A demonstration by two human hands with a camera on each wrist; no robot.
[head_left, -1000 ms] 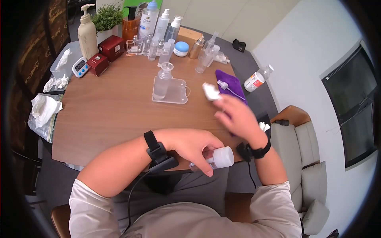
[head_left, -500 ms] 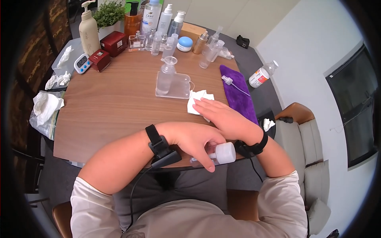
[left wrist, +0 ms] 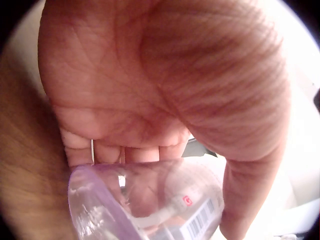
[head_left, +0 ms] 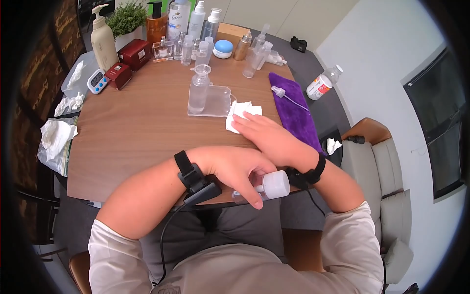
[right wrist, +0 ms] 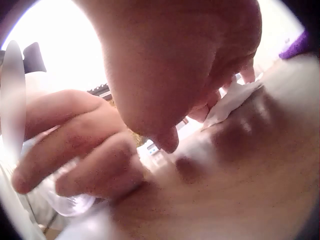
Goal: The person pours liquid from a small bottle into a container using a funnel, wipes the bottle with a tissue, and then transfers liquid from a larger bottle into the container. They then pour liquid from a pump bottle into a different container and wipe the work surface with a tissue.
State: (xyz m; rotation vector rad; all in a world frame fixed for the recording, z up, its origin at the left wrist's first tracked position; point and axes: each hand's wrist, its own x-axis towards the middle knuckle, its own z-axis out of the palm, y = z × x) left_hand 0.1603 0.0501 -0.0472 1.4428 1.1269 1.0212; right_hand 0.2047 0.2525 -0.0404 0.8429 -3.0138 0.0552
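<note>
Your left hand (head_left: 237,166) curls round a clear bottle (left wrist: 165,200), held on its side at the table's near edge, its white cap (head_left: 277,184) to your right. Its label bears a barcode (left wrist: 200,218) and a small red mark; the other print is too blurred to read. Your right hand (head_left: 274,137) lies with fingers stretched out over a white tissue (head_left: 242,107) on the table (head_left: 147,147), gripping nothing. Just beyond, a clear bottle with a funnel (head_left: 201,72) in its mouth stands on a clear tray (head_left: 219,100); you cannot tell how full it is. To the right, a spray pump (head_left: 278,91) lies on a purple cloth (head_left: 299,122), near a white-labelled bottle (head_left: 320,87) whose lettering is too small. At the back, one bottle (head_left: 177,24) reads "Dove", near a blue-lidded jar (head_left: 223,48). At the left, a plastic bag (head_left: 58,161) holds crumpled tissue.
</note>
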